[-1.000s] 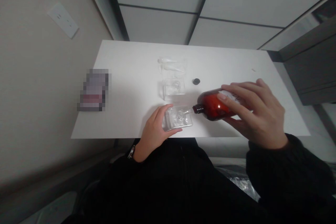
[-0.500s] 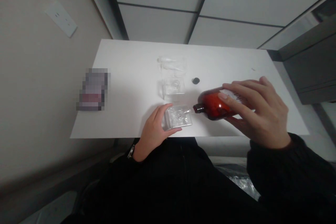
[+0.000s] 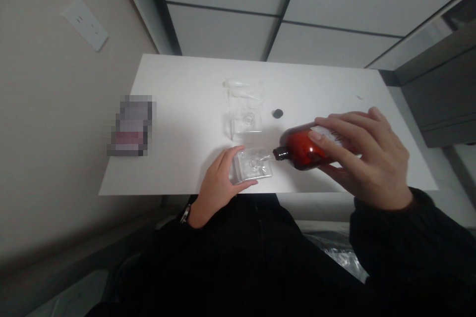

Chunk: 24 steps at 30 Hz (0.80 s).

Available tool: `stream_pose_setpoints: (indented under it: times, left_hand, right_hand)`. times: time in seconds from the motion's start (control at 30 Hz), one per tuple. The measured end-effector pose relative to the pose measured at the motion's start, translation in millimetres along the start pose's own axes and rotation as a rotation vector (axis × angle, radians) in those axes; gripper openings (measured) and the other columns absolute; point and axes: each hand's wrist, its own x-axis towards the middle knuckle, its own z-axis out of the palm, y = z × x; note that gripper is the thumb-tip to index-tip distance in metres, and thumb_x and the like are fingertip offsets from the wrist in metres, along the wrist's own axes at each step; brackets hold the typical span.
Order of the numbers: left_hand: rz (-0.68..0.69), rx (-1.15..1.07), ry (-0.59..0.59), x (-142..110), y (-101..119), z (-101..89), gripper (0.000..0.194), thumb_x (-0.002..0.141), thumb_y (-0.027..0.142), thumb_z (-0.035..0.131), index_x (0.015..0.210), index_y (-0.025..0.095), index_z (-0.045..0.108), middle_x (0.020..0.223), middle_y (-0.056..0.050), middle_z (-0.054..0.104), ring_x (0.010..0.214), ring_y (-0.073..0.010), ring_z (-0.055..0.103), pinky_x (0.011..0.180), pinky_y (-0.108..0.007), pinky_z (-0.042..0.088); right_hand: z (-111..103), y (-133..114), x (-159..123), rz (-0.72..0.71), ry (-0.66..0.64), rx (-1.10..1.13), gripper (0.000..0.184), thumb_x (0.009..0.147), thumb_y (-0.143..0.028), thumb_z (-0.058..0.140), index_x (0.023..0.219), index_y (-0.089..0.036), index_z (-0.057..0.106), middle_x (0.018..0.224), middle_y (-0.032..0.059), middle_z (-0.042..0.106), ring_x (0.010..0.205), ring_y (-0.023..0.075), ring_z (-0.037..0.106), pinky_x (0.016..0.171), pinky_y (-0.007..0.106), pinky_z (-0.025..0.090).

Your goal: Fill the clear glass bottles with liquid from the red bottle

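My right hand (image 3: 362, 156) is closed around a brown glass bottle (image 3: 307, 146) with a white label. The bottle is tipped to the left, and clear liquid runs from its dark neck into a small clear square container (image 3: 255, 171). My left hand (image 3: 221, 176) grips this container from the left, thumb along the near side and fingers on the far side. Behind it stands a second clear square container (image 3: 243, 129). A dark round cap (image 3: 277, 113) lies on the table, behind the bottle's neck.
On the white table (image 3: 178, 158), clear plastic droppers (image 3: 240, 88) in a transparent bag lie behind the containers. A blurred-out, pixelated object (image 3: 132, 124) rests at the left edge. White panels (image 3: 226, 29) rise behind the table, and a wall socket plate (image 3: 85, 25) is at the left.
Almost nothing has moved. Liquid keeps running from the tilted bottle into the near container, and both hands keep their hold.
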Motion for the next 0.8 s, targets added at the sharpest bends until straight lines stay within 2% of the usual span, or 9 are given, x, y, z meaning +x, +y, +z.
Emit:
stream_pose_setpoints:
  times: [0.2,0.4,0.8]
  left_hand:
    - [0.001,0.004,-0.002,0.0,0.5,-0.1,0.077,0.08,0.043,0.087,0.145,0.029,0.047,0.139,-0.01,0.062,0.129,-0.0299,0.063,0.11,-0.05,0.056]
    - [0.002,-0.005,-0.002,0.2,0.3,0.3,0.078,0.08,0.044,0.087,0.145,0.03,0.047,0.138,-0.01,0.063,0.128,-0.0313,0.063,0.11,-0.052,0.056]
    - [0.008,0.006,0.004,-0.1,1.6,0.6,0.078,0.08,0.042,0.088,0.145,0.03,0.047,0.138,-0.009,0.063,0.127,-0.0299,0.064,0.11,-0.05,0.056]
  right_hand:
    - [-1.3,-1.2,0.7,-0.016,-0.01,-0.038,0.074,0.092,-0.013,0.072,0.153,-0.042,0.041,0.138,0.006,0.071,0.121,0.0331,0.069,0.11,0.063,0.051]
    - [2.8,1.1,0.1,-0.029,0.05,0.007,0.069,0.091,-0.013,0.073,0.15,-0.041,0.048,0.138,0.0033,0.072,0.119,0.033,0.071,0.111,0.059,0.051]
    - [3.7,1.4,-0.6,0.011,0.049,0.095,0.063,0.09,-0.015,0.075,0.144,-0.044,0.056,0.136,0.0005,0.072,0.12,0.0344,0.069,0.111,0.062,0.049]
